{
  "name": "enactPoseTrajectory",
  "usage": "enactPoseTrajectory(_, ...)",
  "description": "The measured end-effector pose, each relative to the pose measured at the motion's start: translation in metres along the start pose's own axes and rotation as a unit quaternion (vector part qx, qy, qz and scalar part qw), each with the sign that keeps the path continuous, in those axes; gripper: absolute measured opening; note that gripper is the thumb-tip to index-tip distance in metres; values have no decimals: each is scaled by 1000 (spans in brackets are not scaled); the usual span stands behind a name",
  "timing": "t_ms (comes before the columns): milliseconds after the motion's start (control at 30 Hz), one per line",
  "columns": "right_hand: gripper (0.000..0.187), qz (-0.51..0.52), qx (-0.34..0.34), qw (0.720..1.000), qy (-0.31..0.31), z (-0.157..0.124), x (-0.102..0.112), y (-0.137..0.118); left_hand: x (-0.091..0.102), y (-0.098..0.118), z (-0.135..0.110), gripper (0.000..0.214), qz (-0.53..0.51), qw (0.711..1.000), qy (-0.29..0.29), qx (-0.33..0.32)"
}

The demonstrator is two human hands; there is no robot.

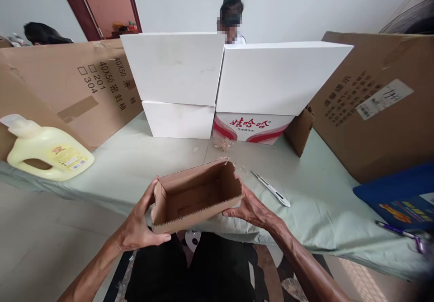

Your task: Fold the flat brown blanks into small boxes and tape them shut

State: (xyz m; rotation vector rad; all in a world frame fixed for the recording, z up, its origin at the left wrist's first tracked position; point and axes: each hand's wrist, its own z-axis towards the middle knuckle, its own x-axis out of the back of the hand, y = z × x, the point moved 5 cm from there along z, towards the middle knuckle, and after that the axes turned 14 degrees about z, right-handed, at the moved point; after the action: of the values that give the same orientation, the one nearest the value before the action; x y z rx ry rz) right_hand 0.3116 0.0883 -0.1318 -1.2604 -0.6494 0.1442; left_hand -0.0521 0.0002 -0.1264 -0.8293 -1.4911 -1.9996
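Between my two hands is a small open-topped cardboard box (193, 218), tilted so that its bare inside shows. Its cut upper edges look rough, with notches at the short ends. My left hand (144, 225) grips the left end, thumb along the near side. At the other end my right hand (249, 205) clasps the box, its thumb on the near side and its other fingers mostly hidden behind. A white utility knife (271, 189) lies on the cloth to the right of my right hand. Small cardboard scraps (222, 144) sit beyond the box.
White boxes (172, 69) stand stacked across the back of the green-clothed table (122, 150). Large cartons flank both sides (101, 89). A yellow jug (50, 153) lies at left; a blue package (400, 198) and purple pen (395, 228) are at right. A person (232, 17) is behind the boxes.
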Motion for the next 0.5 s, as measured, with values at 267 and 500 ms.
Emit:
enactPoseTrajectory(267,111,191,-84,978,0,-2,-9,-21,7,11,22,159,-254,964,-53,56)
enactPoseTrajectory(500,79,301,-180,936,-18,-7,-4,-23,19,34,7,150,88,989,-27,-120)
